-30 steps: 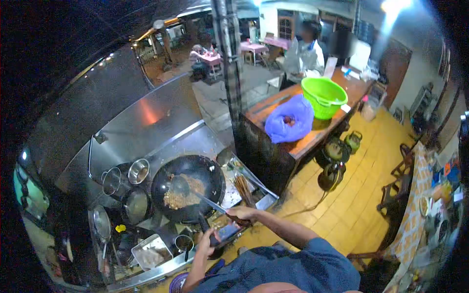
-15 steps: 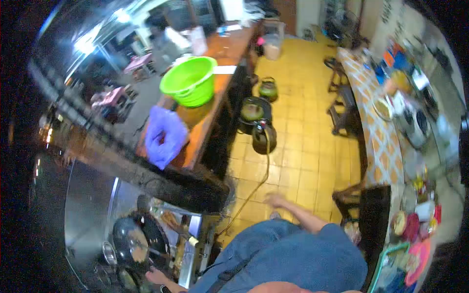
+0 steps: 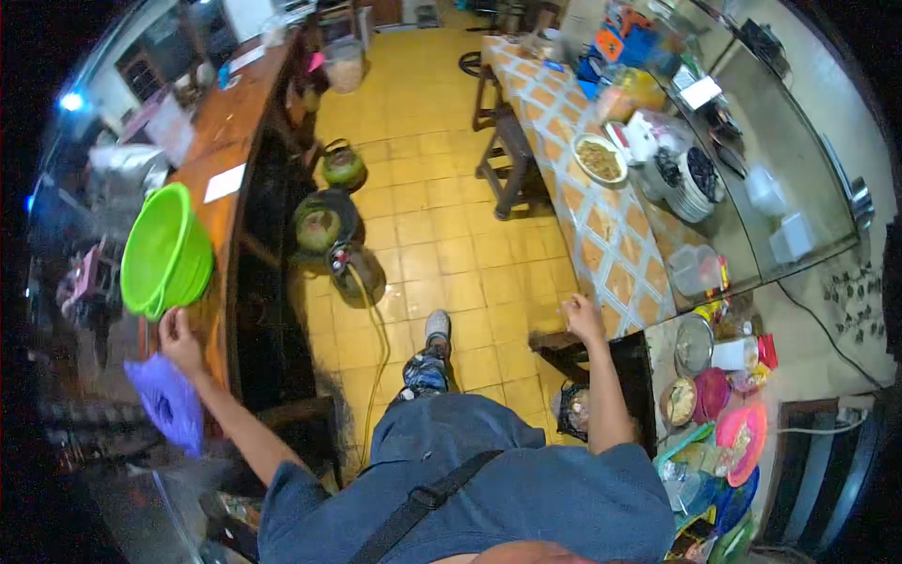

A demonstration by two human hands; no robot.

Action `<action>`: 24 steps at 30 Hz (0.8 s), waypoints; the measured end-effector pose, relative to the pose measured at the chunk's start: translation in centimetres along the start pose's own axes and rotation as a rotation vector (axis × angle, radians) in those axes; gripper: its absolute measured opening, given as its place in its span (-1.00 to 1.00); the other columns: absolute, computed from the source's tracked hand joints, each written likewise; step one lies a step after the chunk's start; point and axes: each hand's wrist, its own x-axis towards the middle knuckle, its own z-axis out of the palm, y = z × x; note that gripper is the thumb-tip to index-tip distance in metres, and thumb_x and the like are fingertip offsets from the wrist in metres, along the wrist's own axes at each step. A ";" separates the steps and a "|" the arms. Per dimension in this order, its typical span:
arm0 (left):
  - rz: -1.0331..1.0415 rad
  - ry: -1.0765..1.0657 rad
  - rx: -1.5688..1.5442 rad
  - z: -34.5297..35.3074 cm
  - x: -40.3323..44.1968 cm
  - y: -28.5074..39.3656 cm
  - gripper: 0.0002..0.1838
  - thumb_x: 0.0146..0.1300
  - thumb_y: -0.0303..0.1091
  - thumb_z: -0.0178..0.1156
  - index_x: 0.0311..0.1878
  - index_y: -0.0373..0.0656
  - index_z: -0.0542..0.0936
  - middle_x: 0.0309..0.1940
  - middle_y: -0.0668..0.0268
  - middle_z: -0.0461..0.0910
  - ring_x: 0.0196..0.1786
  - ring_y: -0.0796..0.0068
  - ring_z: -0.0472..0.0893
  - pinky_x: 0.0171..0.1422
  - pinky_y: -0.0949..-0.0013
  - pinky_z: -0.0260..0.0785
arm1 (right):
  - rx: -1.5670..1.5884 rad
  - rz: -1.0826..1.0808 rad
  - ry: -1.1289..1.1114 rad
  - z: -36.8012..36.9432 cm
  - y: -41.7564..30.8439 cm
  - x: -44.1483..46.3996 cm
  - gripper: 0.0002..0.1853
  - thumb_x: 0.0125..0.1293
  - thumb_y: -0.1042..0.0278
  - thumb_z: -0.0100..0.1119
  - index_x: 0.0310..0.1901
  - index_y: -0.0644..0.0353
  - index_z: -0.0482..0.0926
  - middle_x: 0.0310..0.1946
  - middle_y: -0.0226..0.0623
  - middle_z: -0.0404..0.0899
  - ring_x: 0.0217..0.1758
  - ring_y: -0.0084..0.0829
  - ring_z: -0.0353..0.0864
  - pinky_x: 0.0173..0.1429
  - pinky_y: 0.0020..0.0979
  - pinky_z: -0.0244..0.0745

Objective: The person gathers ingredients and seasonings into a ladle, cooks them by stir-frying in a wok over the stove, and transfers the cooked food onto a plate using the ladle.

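Note:
My left hand is over the wooden counter at the left, just below a bright green basin and just above a purple plastic bag. Its fingers are apart, and I see nothing held in them. Whether the fingertips touch the basin's rim I cannot tell. My right hand hangs near the corner of the tiled-pattern table, fingers loosely bent with nothing visible in them.
The wooden counter runs along the left. Gas cylinders and a hose lie on the yellow floor. On the right, the patterned table bears a bowl of food; a dark stool stands beside it.
My view has swung to the right. My left hand has gone from beside the wok up to the counter by the green basin and purple bag. My right hand has come nearer the patterned table.

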 end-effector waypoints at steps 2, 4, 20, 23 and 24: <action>0.003 -0.180 -0.126 11.5 -1.2 4.7 -0.83 0.16 -0.34 0.19 -0.26 -0.24 0.56 -0.30 0.32 0.53 -0.19 0.49 0.47 -0.03 0.43 0.32 | -0.049 -0.025 0.003 -1.6 -0.2 2.6 -0.50 0.12 0.10 0.14 0.02 0.27 0.43 -0.31 0.00 0.56 -0.28 -0.13 0.56 -0.19 -0.25 0.45; 0.353 -0.377 -0.202 22.8 -2.2 4.3 -0.91 0.11 -0.41 0.19 -0.33 -0.21 0.57 -0.40 0.32 0.52 -0.30 0.52 0.49 -0.17 0.43 0.37 | -0.017 0.056 -0.096 -2.8 1.1 3.2 -0.49 0.20 0.18 0.09 0.13 0.26 0.32 -0.29 -0.16 0.53 -0.53 -0.43 0.47 -0.47 -0.41 0.38; 0.222 -1.752 0.170 57.9 -23.5 23.3 -0.55 0.09 -0.11 0.20 -0.02 -0.20 0.46 -0.35 0.13 0.62 -0.27 0.17 0.61 -0.14 0.25 0.42 | -0.394 0.135 0.933 -35.9 8.5 39.8 -0.40 0.14 0.06 0.11 0.11 0.32 0.32 0.00 0.13 0.41 0.07 0.00 0.40 0.11 -0.15 0.28; 0.202 -1.746 0.361 60.2 -22.0 23.5 -0.51 0.07 -0.05 0.21 -0.04 -0.21 0.47 -0.38 0.12 0.62 -0.27 0.18 0.61 -0.15 0.25 0.42 | -0.415 -0.021 0.995 -38.9 7.9 46.4 -0.43 0.15 0.00 0.08 0.10 0.23 0.37 -0.04 0.11 0.45 0.02 0.02 0.44 0.06 -0.16 0.32; 0.196 -1.792 0.349 61.0 -21.9 24.2 -0.51 0.06 -0.04 0.22 -0.05 -0.21 0.47 -0.37 0.12 0.62 -0.26 0.18 0.60 -0.15 0.26 0.42 | -0.411 0.012 0.969 -39.8 6.7 47.5 -0.43 0.14 0.01 0.08 0.10 0.22 0.36 -0.04 0.11 0.44 0.03 0.02 0.43 0.06 -0.16 0.31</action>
